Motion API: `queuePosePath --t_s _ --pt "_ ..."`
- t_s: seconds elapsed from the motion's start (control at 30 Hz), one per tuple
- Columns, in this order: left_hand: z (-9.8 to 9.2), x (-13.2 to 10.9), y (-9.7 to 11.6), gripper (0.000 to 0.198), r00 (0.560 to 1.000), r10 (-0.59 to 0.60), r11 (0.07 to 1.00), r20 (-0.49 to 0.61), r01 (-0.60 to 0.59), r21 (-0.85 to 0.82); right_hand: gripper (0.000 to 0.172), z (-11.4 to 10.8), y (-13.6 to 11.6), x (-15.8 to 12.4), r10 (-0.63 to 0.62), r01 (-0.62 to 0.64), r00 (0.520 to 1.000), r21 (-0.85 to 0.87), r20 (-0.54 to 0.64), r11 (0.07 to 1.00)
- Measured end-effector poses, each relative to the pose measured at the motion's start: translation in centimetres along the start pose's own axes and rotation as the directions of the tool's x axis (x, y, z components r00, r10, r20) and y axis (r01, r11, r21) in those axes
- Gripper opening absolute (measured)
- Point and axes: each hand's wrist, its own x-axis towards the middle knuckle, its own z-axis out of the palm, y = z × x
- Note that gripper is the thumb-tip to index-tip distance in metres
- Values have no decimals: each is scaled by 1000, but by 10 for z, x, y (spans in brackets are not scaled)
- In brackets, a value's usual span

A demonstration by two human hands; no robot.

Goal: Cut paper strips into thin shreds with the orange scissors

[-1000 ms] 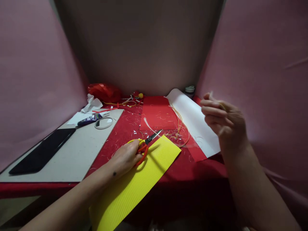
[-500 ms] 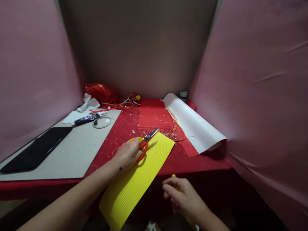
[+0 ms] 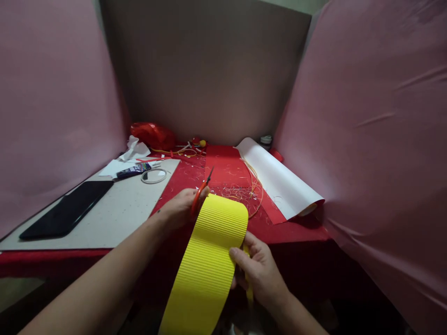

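Note:
A wide strip of yellow corrugated paper [image 3: 206, 251] hangs in front of the table edge, its far end curving over. My right hand [image 3: 260, 265] pinches its right edge, the thumb lying on the ridged face. A narrow yellow strip [image 3: 249, 279] also shows by the fingers of that hand. Closed around the handles of red-handled scissors [image 3: 199, 197], my left hand [image 3: 181, 207] is at the sheet's upper left edge. The dark blades point up and away. Part of the left fingers is hidden behind the scissors and paper.
On the left, a pale board [image 3: 132, 218] bears a black tablet-like slab [image 3: 70, 209], a tube [image 3: 134, 170] and a ring [image 3: 153, 176]. Red corrugated paper [image 3: 226, 163], orange cord [image 3: 257, 181] and a white roll [image 3: 275, 177] lie behind. Pink side walls [image 3: 366, 139] enclose the table.
My right hand has moved up and left and taken hold of the yellow paper's edge. The sheet now bends at its far end. The scissors have turned to point more upward.

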Motion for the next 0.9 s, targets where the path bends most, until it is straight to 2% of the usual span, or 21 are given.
queuePosePath --t_s 0.07,0.17,0.2,0.3,0.33,0.4,0.47,0.5,0.57,0.63,0.67,0.73,0.77,0.83,0.9 --pt "-3 1 13 45 996 40 985 76 -26 -172 22 -5 -12 9 -3 3 1000 -81 -7 997" --pt "-3 11 41 28 990 113 976 83 -95 -193 19 -12 -25 31 -2 4 1000 -116 21 993" --pt "-2 16 52 27 985 161 971 59 -147 -187 19 -14 -28 39 -23 24 1000 -76 12 997" --pt "-2 40 80 18 946 293 936 -137 -313 -161 23 -16 -35 57 -55 55 998 -28 27 998" --pt "-4 50 86 14 934 309 932 -180 -335 -138 23 -16 -36 61 -38 40 998 -33 39 999" --pt "-12 72 93 9 888 350 924 -299 -379 -44 24 -16 -36 66 19 -14 997 -60 74 998" --pt "-23 96 95 12 821 384 913 -423 -405 41 22 -17 -35 71 67 -58 991 -84 113 995" --pt "-29 109 94 13 805 402 907 -437 -415 71 20 -18 -34 74 82 -71 989 -88 126 994" --pt "-39 133 92 13 802 430 899 -414 -425 110 15 -20 -34 85 101 -91 986 -85 134 992" --pt "-46 157 90 12 805 451 892 -384 -411 186 10 -22 -35 101 136 -125 985 -100 106 987" --pt "-49 169 89 12 798 457 887 -393 -373 274 9 -24 -37 110 157 -147 984 -121 80 982" --pt "-54 192 85 14 780 493 812 -386 -254 525 6 -29 -40 127 199 -194 980 -200 7 961" --pt "-57 203 82 17 781 498 783 -377 -219 582 6 -32 -43 134 204 -204 979 -259 -27 944" --pt "-64 221 74 18 777 504 738 -378 -159 656 6 -42 -50 144 168 -192 981 -397 -95 897" --pt "-72 231 64 15 755 523 673 -395 -82 735 5 -53 -60 148 64 -142 983 -500 -171 854"
